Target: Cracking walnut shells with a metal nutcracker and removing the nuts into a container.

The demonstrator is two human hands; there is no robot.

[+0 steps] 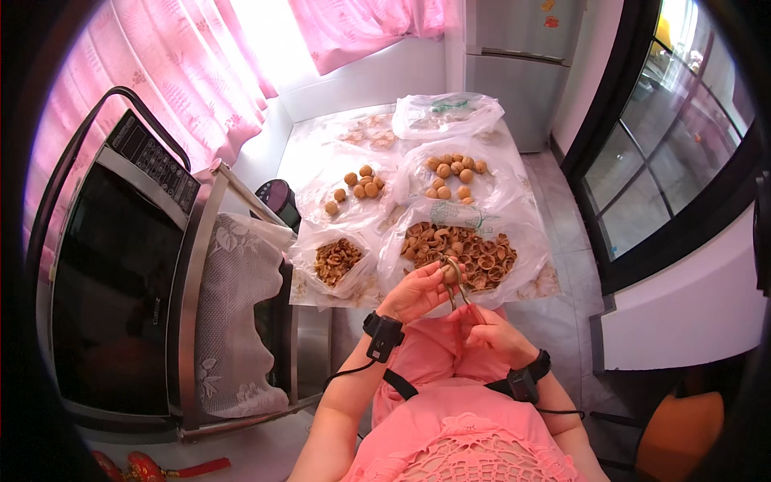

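Note:
Between the fingers of my left hand is a walnut, set in the jaws of a metal nutcracker. My right hand grips the nutcracker's handles below it. Just beyond, a plastic bag holds a heap of cracked walnut shells. Left of that, shelled walnut kernels fill a smaller plastic bag. Whole walnuts lie on one bag farther back, and more whole walnuts rest on another bag to its right.
A table with a floral cover carries the bags, with a crumpled plastic bag at its far end. A microwave oven and a round dark device stand left. A fridge stands behind; an orange chair is at lower right.

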